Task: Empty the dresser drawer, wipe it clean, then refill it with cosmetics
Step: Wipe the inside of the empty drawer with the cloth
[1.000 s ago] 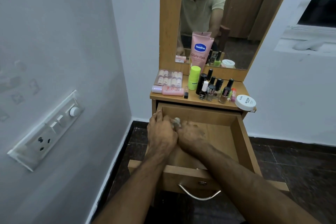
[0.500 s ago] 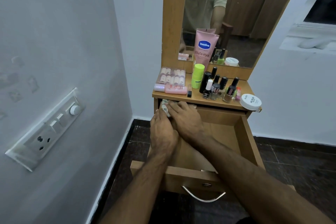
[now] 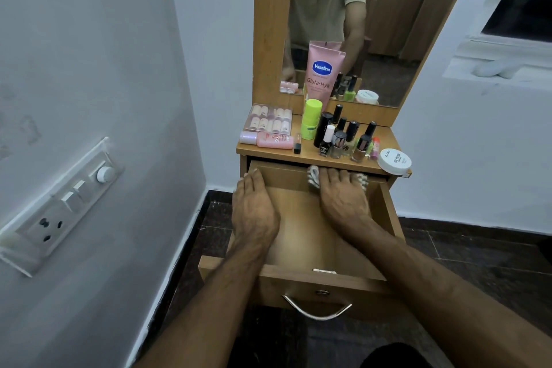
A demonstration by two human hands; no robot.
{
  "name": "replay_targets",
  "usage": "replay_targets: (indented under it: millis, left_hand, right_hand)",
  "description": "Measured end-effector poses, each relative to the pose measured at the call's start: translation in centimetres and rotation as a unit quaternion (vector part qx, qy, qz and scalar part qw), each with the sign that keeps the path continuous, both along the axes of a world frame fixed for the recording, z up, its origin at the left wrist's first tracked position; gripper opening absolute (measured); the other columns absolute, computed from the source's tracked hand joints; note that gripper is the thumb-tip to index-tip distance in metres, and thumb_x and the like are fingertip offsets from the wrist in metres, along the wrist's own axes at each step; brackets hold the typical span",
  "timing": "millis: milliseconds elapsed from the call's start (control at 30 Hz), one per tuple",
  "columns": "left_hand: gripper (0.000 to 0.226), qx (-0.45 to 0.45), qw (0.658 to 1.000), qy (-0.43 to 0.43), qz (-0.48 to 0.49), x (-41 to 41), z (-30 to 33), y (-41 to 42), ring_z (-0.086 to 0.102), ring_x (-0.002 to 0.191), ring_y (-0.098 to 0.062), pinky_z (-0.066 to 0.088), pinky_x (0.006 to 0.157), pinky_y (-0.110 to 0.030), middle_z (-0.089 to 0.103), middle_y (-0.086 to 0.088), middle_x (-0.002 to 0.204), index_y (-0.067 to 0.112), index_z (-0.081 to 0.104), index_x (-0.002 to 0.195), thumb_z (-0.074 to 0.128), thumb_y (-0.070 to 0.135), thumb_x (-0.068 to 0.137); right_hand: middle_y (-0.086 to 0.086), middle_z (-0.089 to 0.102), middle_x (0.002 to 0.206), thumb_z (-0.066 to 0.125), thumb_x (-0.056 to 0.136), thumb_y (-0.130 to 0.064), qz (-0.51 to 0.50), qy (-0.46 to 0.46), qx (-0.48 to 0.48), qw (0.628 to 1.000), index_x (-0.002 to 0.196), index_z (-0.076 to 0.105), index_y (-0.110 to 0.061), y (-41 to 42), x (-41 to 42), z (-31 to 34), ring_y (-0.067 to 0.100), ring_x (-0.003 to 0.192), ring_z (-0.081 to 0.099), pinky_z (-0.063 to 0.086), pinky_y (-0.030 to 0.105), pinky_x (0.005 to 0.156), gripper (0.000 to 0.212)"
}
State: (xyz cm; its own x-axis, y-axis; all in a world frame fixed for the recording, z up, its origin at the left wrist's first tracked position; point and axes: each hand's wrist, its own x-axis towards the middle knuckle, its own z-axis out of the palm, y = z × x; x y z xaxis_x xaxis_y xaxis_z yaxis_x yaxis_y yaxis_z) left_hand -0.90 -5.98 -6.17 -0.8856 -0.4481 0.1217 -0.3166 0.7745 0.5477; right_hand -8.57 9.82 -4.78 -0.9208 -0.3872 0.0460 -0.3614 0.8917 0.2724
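Note:
The wooden dresser drawer [image 3: 324,281] is pulled out and holds no cosmetics. My right hand [image 3: 343,199] lies flat at the drawer's back right, pressing a pale checked cloth [image 3: 313,178] against the inside. My left hand [image 3: 254,209] rests on the drawer's left wall with its fingers stretched forward and holds nothing. On the dresser top [image 3: 268,154] stand the cosmetics: a pink Vaseline tube [image 3: 322,75], a green bottle [image 3: 312,119], several nail polish bottles [image 3: 343,137], a clear box of small jars [image 3: 268,122], a pink bottle lying down [image 3: 268,140] and a white jar [image 3: 394,161].
A mirror [image 3: 373,24] rises behind the dresser top. A white wall with a switch and socket panel [image 3: 59,203] is close on the left. Dark tiled floor [image 3: 478,254] surrounds the dresser. The drawer's metal handle [image 3: 316,309] faces me.
My right hand has slid the cloth from the drawer's back left corner to the back right. My left hand has parted from it and stayed at the left wall.

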Motion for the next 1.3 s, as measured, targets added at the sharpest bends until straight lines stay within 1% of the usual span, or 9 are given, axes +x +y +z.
replay_targets:
  millis: [133,300,400,567,700,900,1100,1233,1300]
  left_hand:
    - [0.082,0.004,1.000,0.003,-0.001,0.1,0.0,0.1,0.017,0.153,-0.025,0.016,0.125,-0.039,0.023,-0.009,0.165,0.011,0.019,0.158,0.060,0.008,0.088]
    - [0.086,-0.001,1.000,-0.007,-0.002,0.1,0.3,0.3,0.016,0.153,-0.027,0.015,0.125,-0.041,0.021,-0.012,0.165,0.006,0.014,0.158,0.063,0.015,0.087]
    - [0.088,-0.009,1.000,-0.012,-0.007,0.4,0.4,0.3,0.019,0.151,-0.028,0.017,0.125,-0.042,0.023,-0.014,0.163,0.004,0.013,0.157,0.062,0.013,0.085]
    - [0.085,0.008,1.000,0.006,-0.017,0.5,0.4,-0.1,0.024,0.149,-0.030,0.021,0.124,-0.045,0.029,-0.014,0.161,0.006,0.018,0.157,0.060,0.007,0.083]
    - [0.085,-0.024,0.999,-0.011,-0.031,0.4,0.1,0.0,0.019,0.151,-0.032,0.016,0.125,-0.044,0.022,-0.017,0.163,0.003,0.013,0.157,0.058,0.011,0.086]
    - [0.084,-0.056,0.998,-0.023,-0.032,0.3,0.0,-0.2,0.016,0.152,-0.033,0.013,0.125,-0.043,0.020,-0.018,0.164,0.002,0.013,0.157,0.058,0.016,0.088]
    - [0.084,-0.080,0.996,-0.030,-0.037,0.1,-0.1,0.1,0.020,0.150,-0.035,0.019,0.124,-0.046,0.024,-0.020,0.161,0.001,0.016,0.155,0.060,0.023,0.087]
    - [0.088,-0.077,0.996,-0.027,-0.025,0.3,0.2,0.4,0.008,0.152,-0.039,0.012,0.125,-0.048,0.009,-0.023,0.164,0.005,0.013,0.156,0.063,0.024,0.086]
    - [0.084,-0.077,0.996,-0.021,-0.031,0.4,0.4,0.6,0.010,0.152,-0.038,0.012,0.125,-0.049,0.012,-0.022,0.164,0.007,0.021,0.155,0.063,0.022,0.084]
  right_hand:
    - [0.024,0.035,0.157,0.042,0.103,-0.023,-0.046,-0.033,-0.026,0.998,0.156,0.020,-0.005,-2.2,0.6,0.4,0.043,0.143,0.033,0.026,0.057,0.120,0.060]
    - [0.016,0.040,0.156,0.054,0.100,-0.024,0.065,0.000,-0.049,0.997,0.158,0.018,-0.009,-6.6,0.9,0.2,0.037,0.140,0.040,0.029,0.052,0.118,0.070]
    - [0.014,0.044,0.153,0.045,0.103,-0.020,0.099,0.019,-0.043,0.994,0.158,0.021,-0.012,-5.5,0.3,0.3,0.035,0.136,0.044,0.033,0.048,0.115,0.060]
    - [0.021,0.042,0.153,0.058,0.098,-0.021,0.028,-0.005,-0.003,1.000,0.155,0.022,-0.009,2.3,-0.3,0.2,0.037,0.137,0.043,0.031,0.050,0.119,0.068]
    - [0.021,0.049,0.147,0.053,0.100,-0.021,-0.032,0.011,0.038,0.999,0.151,0.029,-0.007,6.2,-1.1,0.8,0.039,0.133,0.048,0.038,0.051,0.113,0.058]
    - [0.018,0.058,0.132,0.051,0.100,-0.016,-0.169,-0.018,0.019,0.985,0.140,0.046,-0.003,6.4,-0.5,2.5,0.034,0.116,0.059,0.051,0.040,0.088,0.042]
    - [0.011,0.061,0.130,0.042,0.104,-0.021,-0.121,-0.081,0.016,0.989,0.137,0.050,-0.010,9.9,3.4,4.1,0.028,0.111,0.063,0.048,0.037,0.079,0.036]
    - [0.006,0.065,0.125,0.045,0.103,-0.018,-0.098,-0.116,0.092,0.984,0.128,0.059,-0.014,9.9,7.1,5.8,0.024,0.108,0.064,0.047,0.034,0.078,0.029]
    - [0.005,0.066,0.121,0.047,0.102,-0.017,-0.089,-0.140,0.123,0.978,0.124,0.062,-0.013,9.4,8.1,7.2,0.023,0.104,0.064,0.046,0.033,0.078,0.027]
